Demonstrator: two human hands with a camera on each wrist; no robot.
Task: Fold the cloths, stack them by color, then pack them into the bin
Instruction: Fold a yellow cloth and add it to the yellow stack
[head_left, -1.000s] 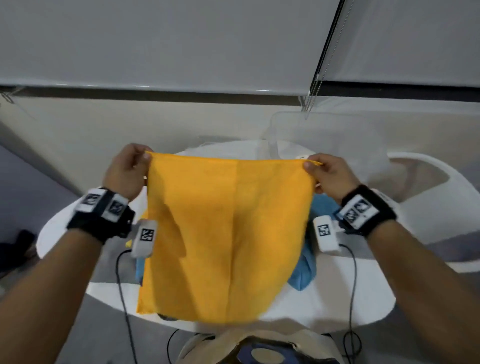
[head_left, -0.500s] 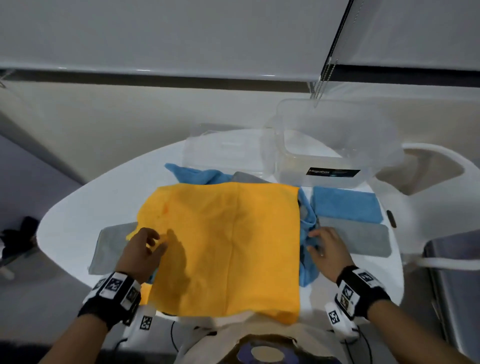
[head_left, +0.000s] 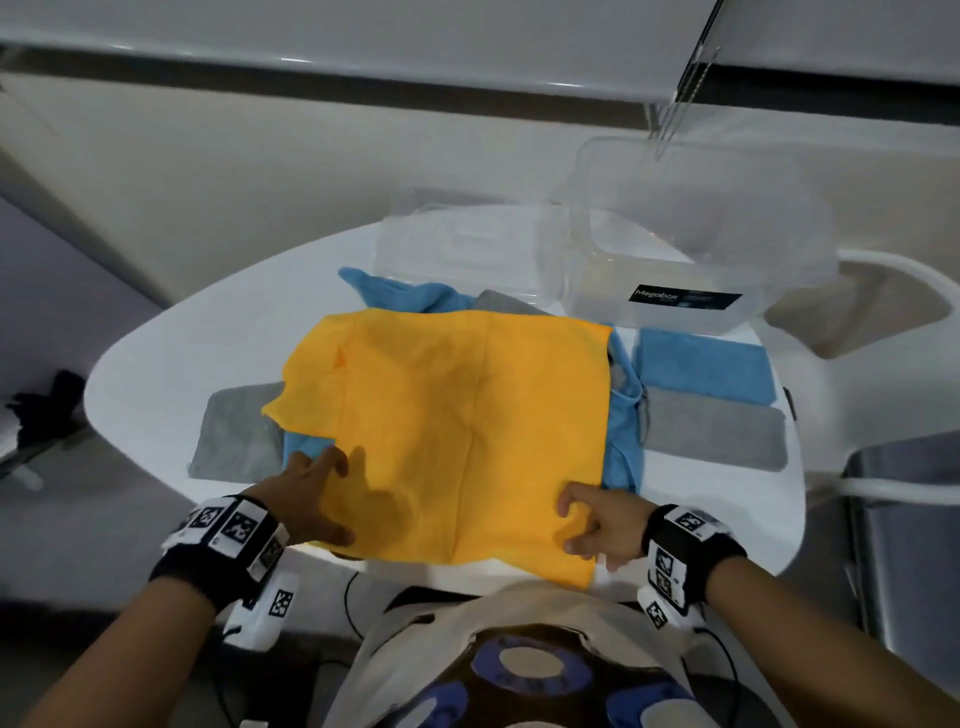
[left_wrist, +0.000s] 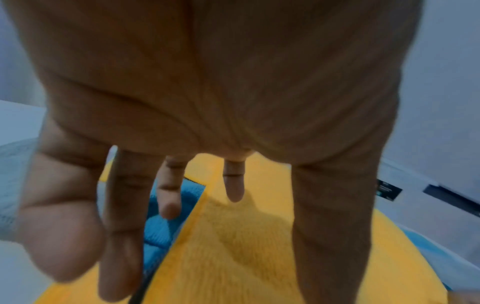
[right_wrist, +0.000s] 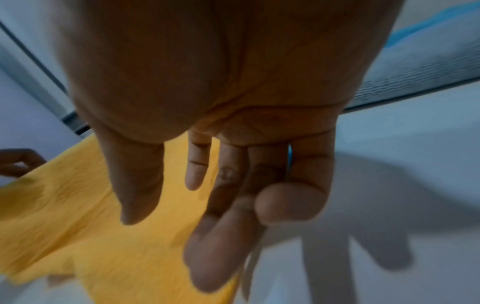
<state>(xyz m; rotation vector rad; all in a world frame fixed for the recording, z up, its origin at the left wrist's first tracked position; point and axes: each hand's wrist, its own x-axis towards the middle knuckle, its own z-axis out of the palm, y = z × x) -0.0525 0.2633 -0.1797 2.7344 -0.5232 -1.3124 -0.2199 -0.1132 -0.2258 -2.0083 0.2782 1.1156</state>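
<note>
On white table (head_left: 156, 364), yellow cloth (head_left: 457, 426) flat, crease running front-to-back

I stand at a white rounded table (head_left: 156, 374) mid-frame. Pale roller blinds (head_left: 363, 31) span the top, a beige wall (head_left: 208, 182) beneath; a white chair (head_left: 883, 291) sits at right. Light is dim.
</note>
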